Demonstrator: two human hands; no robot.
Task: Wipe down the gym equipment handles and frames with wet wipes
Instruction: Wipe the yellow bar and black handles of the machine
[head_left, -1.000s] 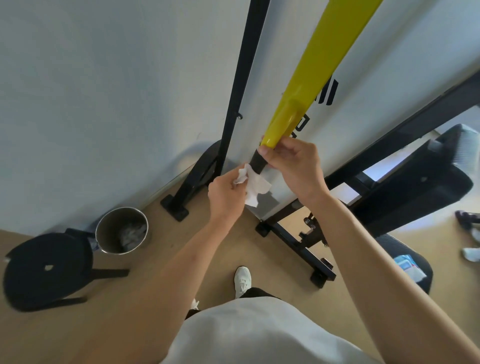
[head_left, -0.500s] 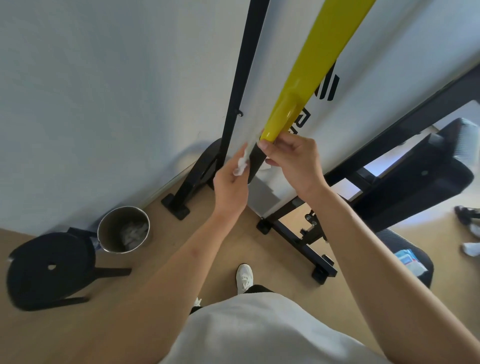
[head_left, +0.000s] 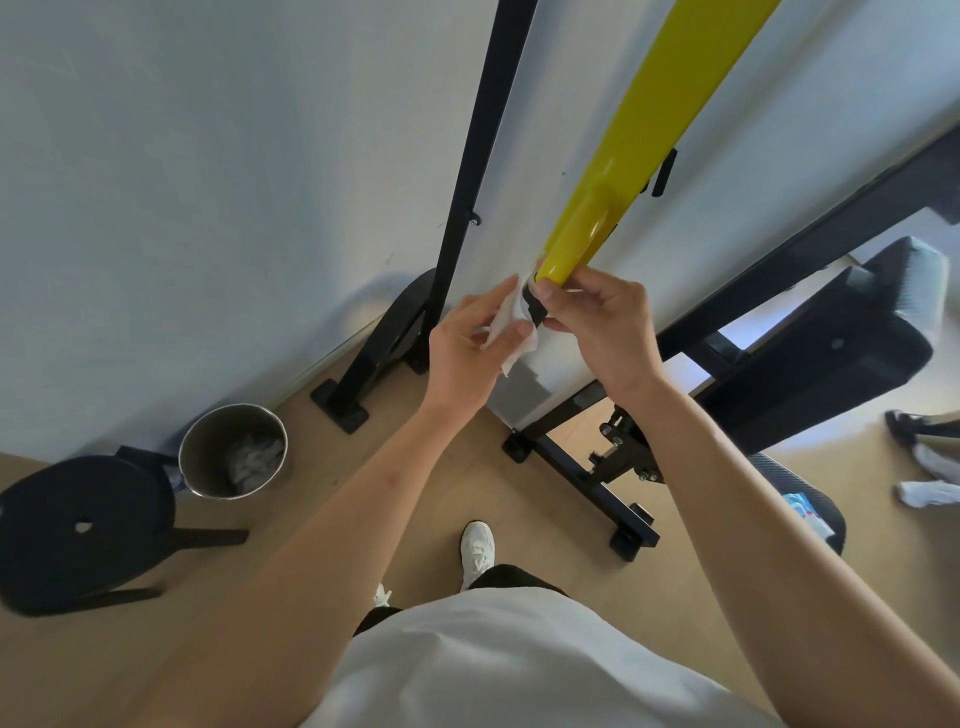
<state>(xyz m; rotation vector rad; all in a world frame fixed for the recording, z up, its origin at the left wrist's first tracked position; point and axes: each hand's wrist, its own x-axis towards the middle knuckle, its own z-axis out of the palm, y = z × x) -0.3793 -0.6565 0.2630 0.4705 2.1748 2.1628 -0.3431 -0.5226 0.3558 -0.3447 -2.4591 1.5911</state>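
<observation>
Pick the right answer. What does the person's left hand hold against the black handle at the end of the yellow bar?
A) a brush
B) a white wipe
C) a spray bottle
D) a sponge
B: the left hand grips a white wipe pressed to the black handle below the yellow bar, while the right hand pinches the handle from the other side.

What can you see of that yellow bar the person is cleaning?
The yellow bar looks like glossy painted metal. It slants down from the top right, broad and flat above, narrowing to a rounded tube that ends in a short black tip. The right hand pinches that tip, while the left hand holds a crumpled white wipe against it.
</observation>
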